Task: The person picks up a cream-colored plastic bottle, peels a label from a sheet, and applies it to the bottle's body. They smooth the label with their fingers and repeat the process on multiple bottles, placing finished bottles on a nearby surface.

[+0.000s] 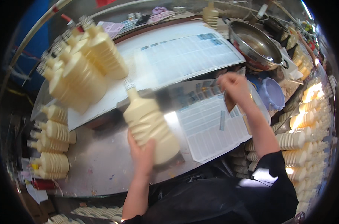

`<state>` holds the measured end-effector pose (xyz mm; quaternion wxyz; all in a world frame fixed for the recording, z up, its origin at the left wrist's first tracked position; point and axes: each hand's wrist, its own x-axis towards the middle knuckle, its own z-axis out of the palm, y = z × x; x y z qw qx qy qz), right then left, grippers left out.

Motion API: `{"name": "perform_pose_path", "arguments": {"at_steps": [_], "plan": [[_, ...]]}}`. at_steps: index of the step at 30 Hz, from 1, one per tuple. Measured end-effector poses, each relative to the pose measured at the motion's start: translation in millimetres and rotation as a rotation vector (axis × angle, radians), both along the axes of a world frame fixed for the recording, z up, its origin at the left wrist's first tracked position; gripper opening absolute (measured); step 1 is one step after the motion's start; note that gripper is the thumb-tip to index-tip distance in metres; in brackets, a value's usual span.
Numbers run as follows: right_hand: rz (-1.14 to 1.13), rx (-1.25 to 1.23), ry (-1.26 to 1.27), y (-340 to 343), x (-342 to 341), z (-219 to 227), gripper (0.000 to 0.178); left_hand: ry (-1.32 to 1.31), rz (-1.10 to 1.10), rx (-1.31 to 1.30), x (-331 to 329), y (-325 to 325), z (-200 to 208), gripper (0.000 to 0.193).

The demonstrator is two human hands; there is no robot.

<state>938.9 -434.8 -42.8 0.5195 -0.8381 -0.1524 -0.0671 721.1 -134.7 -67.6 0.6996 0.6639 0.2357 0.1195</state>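
My left hand (141, 153) is wrapped around the lower side of a large cream-coloured plastic bottle (151, 125), its ribbed body tilted and its clear neck pointing away from me. At the right, my right hand (234, 87) is raised over the far part of a label sheet (210, 134). Its fingers are curled together and smeared by motion, and anything between them is too small to make out. Small bluish strips lie across the label sheet, which rests on the grey table (98, 160).
A white raised board (130, 91) carries grouped cream bottles (80, 74) and another printed sheet (192, 50). More bottles (54, 164) line the left edge. At the right are a metal pot (255, 41), a lilac basin (272, 93) and stacked bottles (296, 140).
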Motion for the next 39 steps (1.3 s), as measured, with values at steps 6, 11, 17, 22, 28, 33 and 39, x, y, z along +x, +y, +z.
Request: {"name": "perform_pose_path", "arguments": {"at_steps": [6,11,17,22,28,33,39], "plan": [[-0.563,-0.41,-0.494,-110.8,121.9,68.6,0.03,-0.052,0.022,-0.022,-2.8,2.3,-8.2,0.081],[-0.497,-0.757,0.051,-152.6,183.9,90.3,0.032,-0.069,0.042,-0.003,-7.1,3.6,-15.7,0.079],[-0.351,-0.552,0.304,-180.9,217.6,56.0,0.031,-0.087,0.03,-0.003,-8.4,3.7,-21.5,0.076],[-0.239,-0.396,0.353,-173.8,212.4,71.0,0.032,-0.111,0.017,-0.072,-12.1,1.2,-16.9,0.082],[-0.252,0.095,0.491,-153.3,148.8,120.6,0.04,-0.16,-0.027,0.069,-7.6,3.5,-20.8,0.099],[0.002,-0.165,0.503,-95.3,73.7,119.4,0.038,-0.138,-0.07,-0.023,-4.8,5.4,-12.5,0.106],[0.143,-0.22,0.629,-23.8,-13.9,88.8,0.034,-0.092,-0.088,0.095,-4.3,9.6,-13.9,0.105]]}}
